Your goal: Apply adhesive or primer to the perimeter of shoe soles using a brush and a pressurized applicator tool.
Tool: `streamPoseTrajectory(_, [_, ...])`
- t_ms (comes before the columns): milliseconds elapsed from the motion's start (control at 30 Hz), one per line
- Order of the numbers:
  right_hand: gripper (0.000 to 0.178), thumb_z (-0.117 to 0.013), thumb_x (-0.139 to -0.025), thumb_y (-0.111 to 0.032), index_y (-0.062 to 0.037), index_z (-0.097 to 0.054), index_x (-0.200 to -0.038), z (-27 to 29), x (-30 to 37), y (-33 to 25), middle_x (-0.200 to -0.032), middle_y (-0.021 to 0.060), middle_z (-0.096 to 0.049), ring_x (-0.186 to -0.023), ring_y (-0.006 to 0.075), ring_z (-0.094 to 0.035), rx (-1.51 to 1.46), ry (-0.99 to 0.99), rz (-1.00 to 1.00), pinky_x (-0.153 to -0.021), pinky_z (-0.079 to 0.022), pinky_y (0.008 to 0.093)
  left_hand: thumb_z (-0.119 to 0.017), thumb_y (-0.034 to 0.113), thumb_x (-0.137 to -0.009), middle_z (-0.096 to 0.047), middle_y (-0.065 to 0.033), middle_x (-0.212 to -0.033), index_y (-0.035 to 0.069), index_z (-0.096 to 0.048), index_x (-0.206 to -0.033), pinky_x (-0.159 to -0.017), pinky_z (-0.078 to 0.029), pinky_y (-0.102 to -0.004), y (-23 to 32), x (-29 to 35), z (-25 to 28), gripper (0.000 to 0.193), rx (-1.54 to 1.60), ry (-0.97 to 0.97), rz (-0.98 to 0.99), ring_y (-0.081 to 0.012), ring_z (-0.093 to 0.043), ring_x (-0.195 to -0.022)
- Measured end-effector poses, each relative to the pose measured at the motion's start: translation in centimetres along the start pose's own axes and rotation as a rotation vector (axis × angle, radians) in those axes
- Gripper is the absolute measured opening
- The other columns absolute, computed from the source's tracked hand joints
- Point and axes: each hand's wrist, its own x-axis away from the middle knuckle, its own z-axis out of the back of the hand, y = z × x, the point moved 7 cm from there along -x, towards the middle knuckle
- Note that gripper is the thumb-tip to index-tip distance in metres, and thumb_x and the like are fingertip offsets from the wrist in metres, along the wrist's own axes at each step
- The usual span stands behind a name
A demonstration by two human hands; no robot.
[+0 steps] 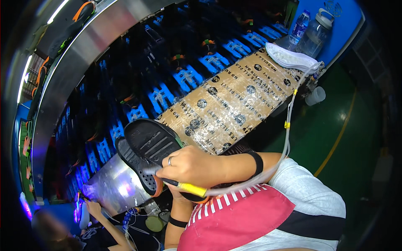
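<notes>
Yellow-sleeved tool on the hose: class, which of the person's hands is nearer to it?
Right. The right hand grips the yellow-sleeved tool; the left hand shows just below it in the picture, mostly hidden.

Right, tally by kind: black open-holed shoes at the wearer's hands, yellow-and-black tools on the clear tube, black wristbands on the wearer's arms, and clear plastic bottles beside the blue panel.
Black shoes: 2
Yellow-and-black tool: 1
Black wristbands: 2
Clear plastic bottles: 2
Total: 7
</notes>
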Motion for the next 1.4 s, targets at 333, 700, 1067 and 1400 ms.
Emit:
streamPoseTrajectory(333, [0.025,-0.066,-0.065,-0.013,-0.0046,-0.059,-0.088,-1.1,0.7,-0.9,-0.068,0.0051,-0.053,-0.061,0.0200,-0.057,0.059,-0.007,0.046,-0.051,-0.046,0.0288,-0.042,0.052,-0.085,-0.053,-0.0096,-0.112,0.012,-0.047,-0.119,-0.088,-0.044,-0.0381,1.7,-0.3,-0.7,0.053,0.015,-0.043,-0.059,-0.0243,-0.054,-0.102])
streamPoseTrajectory(700, [0.028,-0.068,-0.064,-0.011,-0.0043,-0.061,-0.090,-1.7,1.7,-1.1,-0.067,0.0063,-0.054,-0.055,0.0215,-0.056,-0.084,-0.018,0.064,-0.046,-0.044,0.0303,-0.051,0.056,-0.077,-0.053,-0.0148,-0.115,0.009,-0.043,-0.124,-0.090,-0.043,-0.0416,4.4,-0.5,0.6,0.067,0.029,0.028,-0.187,-0.0307,-0.053,-0.101])
streamPoseTrajectory(1067, [0.023,-0.067,-0.069,-0.009,-0.0053,-0.061,-0.091,-1.3,1.9,-0.9,-0.070,0.0078,-0.058,-0.057,0.0230,-0.058,-0.318,0.019,-0.015,-0.049,-0.045,0.0305,-0.042,0.051,-0.085,-0.047,-0.0159,-0.122,0.006,-0.039,-0.127,-0.088,-0.043,-0.0467,7.6,-2.3,-2.8,0.062,0.108,-0.314,-0.241,-0.0326,-0.049,-0.107])
streamPoseTrajectory(1400, [0.030,-0.068,-0.065,-0.007,0.0004,-0.061,-0.093,1.6,1.4,-0.2,-0.067,0.0078,-0.057,-0.053,0.0192,-0.056,-0.010,0.372,-0.119,-0.046,-0.045,0.0256,-0.050,0.046,-0.083,-0.052,-0.0105,-0.117,0.009,-0.046,-0.122,-0.091,-0.042,-0.0377,6.1,-1.5,1.5,0.054,0.229,-0.018,-0.318,-0.0246,-0.053,-0.101])
